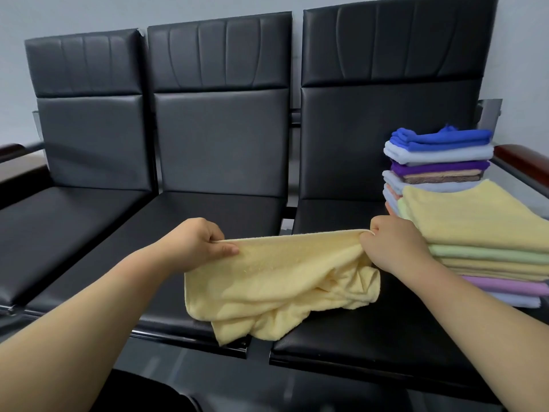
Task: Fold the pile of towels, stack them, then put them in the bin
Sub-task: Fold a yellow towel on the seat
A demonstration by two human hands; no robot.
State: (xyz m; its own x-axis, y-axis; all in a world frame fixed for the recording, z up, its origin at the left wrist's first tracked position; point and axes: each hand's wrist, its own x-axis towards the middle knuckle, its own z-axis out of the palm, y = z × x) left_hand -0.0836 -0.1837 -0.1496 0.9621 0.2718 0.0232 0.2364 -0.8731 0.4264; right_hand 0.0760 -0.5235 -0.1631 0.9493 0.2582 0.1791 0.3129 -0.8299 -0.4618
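Observation:
A pale yellow towel (276, 281) hangs stretched between my two hands, its lower part bunched on the front of the black bench seats. My left hand (199, 239) pinches its top left corner and my right hand (392, 245) pinches its top right corner. To the right lies a flat stack of folded towels (481, 233) with a yellow one on top and green, purple and light blue ones below. Behind it stands a taller stack (436, 156) topped by a blue towel. No bin is in view.
A row of three black padded seats (219, 144) with high backs runs across the view. A wooden armrest (523, 156) sits at the far right and another (12, 150) at the far left. A grey wall stands behind.

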